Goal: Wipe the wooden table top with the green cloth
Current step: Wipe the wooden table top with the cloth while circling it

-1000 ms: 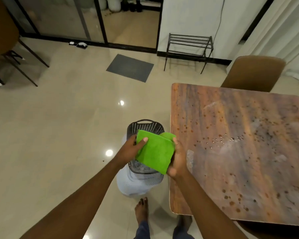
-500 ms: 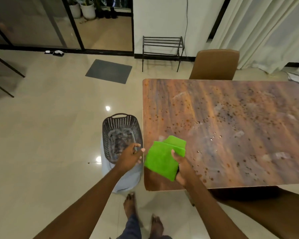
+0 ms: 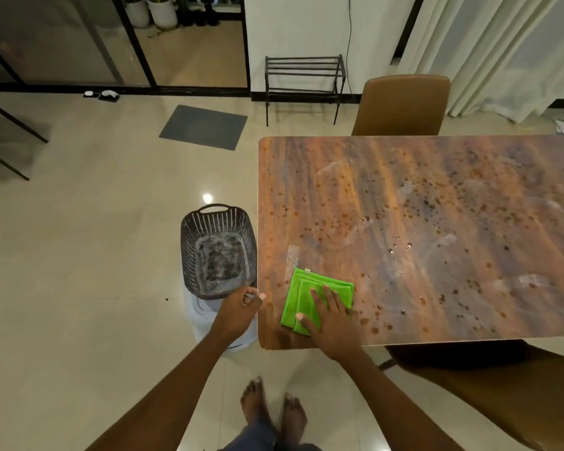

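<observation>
Flat and spread, our right grip (image 3: pixel 331 315) presses down on the green cloth (image 3: pixel 297 301), fingers straight and none curled round it. Folded into a square, the cloth lies on the tabletop (image 3: pixel 437 177) at its 7 o'clock corner, just inside the edge. Our left grip (image 3: pixel 240 309) hangs at 9 o'clock of the cloth, off the tabletop, fingers loosely curled and holding nothing that we can see, just beside the near rim of the dark basket (image 3: pixel 189 249). We judge the wiping is at its very start: brown spots (image 3: pixel 388 327) and water drops (image 3: pixel 409 245) cover the wood toward 1 and 3 o'clock. Next we should press with the palm and sweep the cloth toward 2 o'clock in overlapping passes, taking care not to push drops over the edge.
</observation>
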